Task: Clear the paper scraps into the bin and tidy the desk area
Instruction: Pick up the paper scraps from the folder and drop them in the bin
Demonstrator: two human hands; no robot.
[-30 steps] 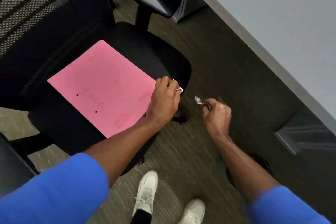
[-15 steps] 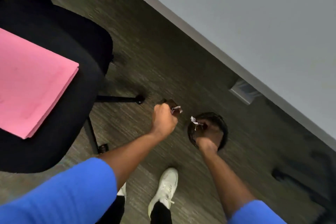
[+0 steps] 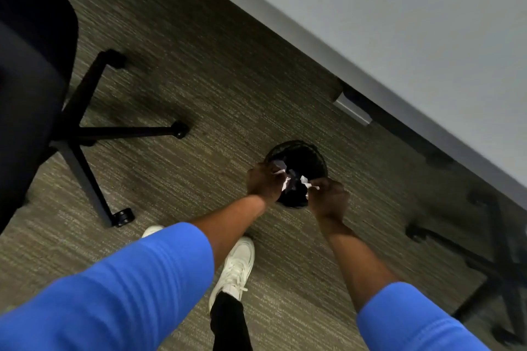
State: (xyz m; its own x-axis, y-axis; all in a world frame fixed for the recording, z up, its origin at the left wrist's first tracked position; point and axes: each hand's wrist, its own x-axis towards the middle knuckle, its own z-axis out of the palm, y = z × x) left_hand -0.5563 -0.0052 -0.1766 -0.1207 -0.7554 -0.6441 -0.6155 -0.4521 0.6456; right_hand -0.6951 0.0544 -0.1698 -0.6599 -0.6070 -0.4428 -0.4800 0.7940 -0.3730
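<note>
A round black mesh bin (image 3: 309, 151) stands on the carpet near the desk edge, with white scraps inside it. My left hand (image 3: 263, 182) is over its left rim, pinching white paper scraps (image 3: 281, 172). Over the bin's near right rim, my right hand (image 3: 329, 198) grips another white paper scrap (image 3: 305, 181). Both hands hover just above the bin's mouth, a little apart from each other.
The grey desk (image 3: 399, 23) runs across the upper right, its edge above the bin. A black office chair (image 3: 31, 65) with a star base stands at the left. Another chair base (image 3: 490, 259) sits at the right. My white shoes (image 3: 238, 268) are on the carpet below the bin.
The view has swung away from the pink folder on the chair seat to the bin. Both hands have carried their scraps from beside the chair to just over the bin.
</note>
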